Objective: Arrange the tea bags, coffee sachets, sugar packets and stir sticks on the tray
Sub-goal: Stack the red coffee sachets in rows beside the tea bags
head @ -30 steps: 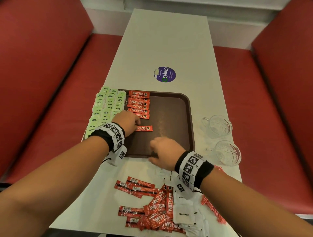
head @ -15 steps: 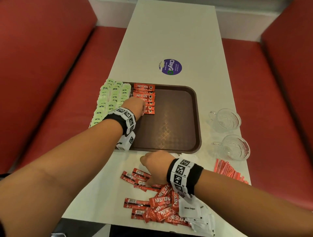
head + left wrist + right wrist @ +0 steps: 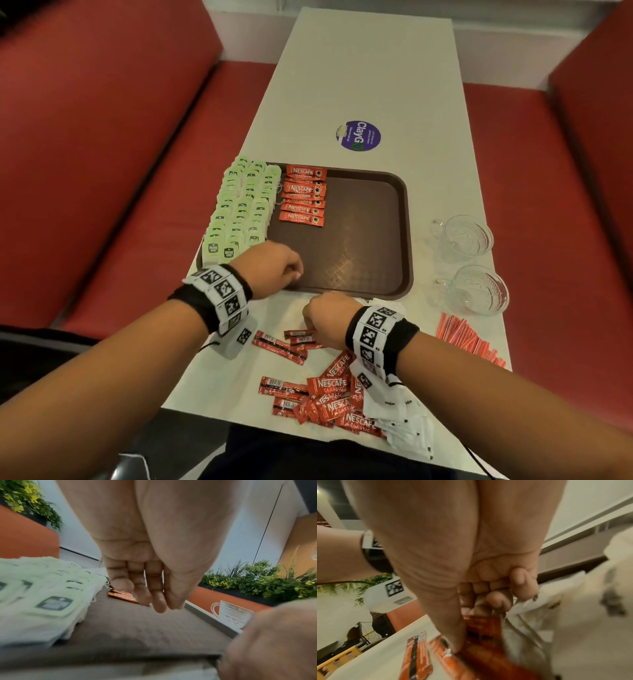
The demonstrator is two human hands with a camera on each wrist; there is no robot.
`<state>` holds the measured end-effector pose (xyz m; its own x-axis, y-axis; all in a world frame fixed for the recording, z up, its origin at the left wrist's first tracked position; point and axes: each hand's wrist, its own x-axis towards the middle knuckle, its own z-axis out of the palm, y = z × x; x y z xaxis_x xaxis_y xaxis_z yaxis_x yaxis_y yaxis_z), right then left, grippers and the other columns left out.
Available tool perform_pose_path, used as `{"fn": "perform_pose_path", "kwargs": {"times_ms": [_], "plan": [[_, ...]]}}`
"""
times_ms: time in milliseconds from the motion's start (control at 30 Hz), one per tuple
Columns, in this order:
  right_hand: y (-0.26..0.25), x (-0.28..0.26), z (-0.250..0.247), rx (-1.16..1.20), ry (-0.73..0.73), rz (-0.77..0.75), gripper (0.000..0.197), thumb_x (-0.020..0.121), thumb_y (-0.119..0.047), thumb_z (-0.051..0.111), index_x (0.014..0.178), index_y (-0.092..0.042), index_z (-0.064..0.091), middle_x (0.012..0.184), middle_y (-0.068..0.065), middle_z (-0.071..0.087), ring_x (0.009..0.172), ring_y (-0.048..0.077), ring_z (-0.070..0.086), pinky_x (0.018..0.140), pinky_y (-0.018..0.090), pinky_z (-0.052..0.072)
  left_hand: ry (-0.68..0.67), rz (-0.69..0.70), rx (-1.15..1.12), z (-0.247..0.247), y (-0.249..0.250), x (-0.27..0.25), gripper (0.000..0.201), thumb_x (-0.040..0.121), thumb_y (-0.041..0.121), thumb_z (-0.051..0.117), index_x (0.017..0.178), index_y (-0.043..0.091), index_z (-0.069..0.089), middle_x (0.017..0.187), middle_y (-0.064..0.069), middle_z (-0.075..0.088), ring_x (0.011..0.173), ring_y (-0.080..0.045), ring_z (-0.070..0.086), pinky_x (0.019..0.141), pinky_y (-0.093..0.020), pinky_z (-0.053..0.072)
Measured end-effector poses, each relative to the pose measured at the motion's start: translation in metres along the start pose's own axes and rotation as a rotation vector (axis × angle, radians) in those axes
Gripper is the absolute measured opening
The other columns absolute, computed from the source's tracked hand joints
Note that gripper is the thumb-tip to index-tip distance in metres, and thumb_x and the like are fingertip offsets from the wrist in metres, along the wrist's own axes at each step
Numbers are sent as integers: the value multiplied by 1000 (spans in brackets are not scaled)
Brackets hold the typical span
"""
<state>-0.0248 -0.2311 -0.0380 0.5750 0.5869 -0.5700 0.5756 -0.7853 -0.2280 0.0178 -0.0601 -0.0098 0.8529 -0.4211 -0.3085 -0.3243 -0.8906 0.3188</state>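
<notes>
A brown tray point(image 3: 370, 240) carries rows of green tea bags point(image 3: 239, 209) along its left side. Beside them lies a column of red coffee sachets point(image 3: 303, 195). My left hand point(image 3: 294, 270) hovers over the tray's near-left corner with relaxed fingers point(image 3: 161, 605) holding nothing. My right hand point(image 3: 308, 317) is on the table just before the tray's near edge. Its thumb and curled fingers point(image 3: 498, 600) pinch a loose coffee sachet point(image 3: 481, 623). More loose sachets point(image 3: 329, 394) and white sugar packets point(image 3: 404, 425) lie under my right wrist. Red stir sticks point(image 3: 469, 339) are at the right.
Two glass cups point(image 3: 462, 236) point(image 3: 479, 287) stand right of the tray. A purple round sticker point(image 3: 358, 135) marks the white table beyond it. Red bench seats flank the table on both sides. The tray's right half shows bare brown surface.
My left hand set a sachet at the end of the column, then drew back to the tray's near-left corner. My right hand moved from the tray's edge onto the loose sachets.
</notes>
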Motion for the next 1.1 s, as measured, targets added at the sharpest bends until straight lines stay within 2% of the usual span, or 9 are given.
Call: {"fn": "perform_pose_path", "kwargs": {"times_ms": [167,267,367,500,600,733,833,933,1100], "plan": [[-2,-6,-4,13,29,-3,17,88,-18,59,103,-11,65,97,7,65,86,26,63,69,32,51,-91,-47,-2,17,-1,-35,18,94,28,58,107,26,71,103,9,69,92,-11,62,78,-24,44],[3,-12,-11,119,98,15,6,87,-22,56,90,-17,53,87,4,58,83,26,59,66,32,46,-135,-92,12,26,3,-46,22,90,30,59,109,26,71,106,8,71,96,-13,64,84,-27,50],[11,-19,-19,195,143,50,12,88,-20,51,78,-21,44,78,0,51,79,26,55,65,30,41,-179,-66,19,35,12,-49,28,87,41,67,110,25,70,107,8,69,96,-13,62,85,-29,50],[21,-31,-20,279,176,108,8,90,-9,43,92,-17,46,82,3,53,80,27,56,65,33,43,-200,-8,64,52,26,-47,39,83,49,72,114,25,67,108,5,61,98,-16,57,82,-30,45],[25,-38,-16,373,182,134,17,87,-3,40,99,-15,41,82,8,56,74,26,56,61,37,46,-194,7,86,58,32,-44,31,84,44,73,109,25,67,106,5,61,98,-17,57,81,-29,45],[31,-44,-10,463,181,131,21,85,-10,46,104,-17,42,87,7,60,81,27,59,71,43,52,-186,17,101,56,35,-40,15,86,35,70,95,24,68,96,5,66,87,-15,59,70,-24,38],[34,-47,-10,401,201,123,25,88,-27,52,111,-19,47,93,4,61,85,25,59,75,39,52,-46,6,43,46,32,-39,3,83,30,68,84,29,65,88,10,66,81,-12,59,69,-26,43],[38,-47,-13,396,302,109,26,95,-40,48,105,-17,54,94,6,63,84,24,58,75,37,49,178,13,-46,30,27,-38,12,79,26,70,76,32,60,82,12,60,78,-9,57,72,-29,49],[46,-43,-28,466,346,73,37,103,-46,35,92,-18,58,84,3,64,78,22,60,73,38,47,474,210,16,12,22,-35,23,67,9,76,67,19,55,75,7,54,69,-16,53,58,-29,44]]}}
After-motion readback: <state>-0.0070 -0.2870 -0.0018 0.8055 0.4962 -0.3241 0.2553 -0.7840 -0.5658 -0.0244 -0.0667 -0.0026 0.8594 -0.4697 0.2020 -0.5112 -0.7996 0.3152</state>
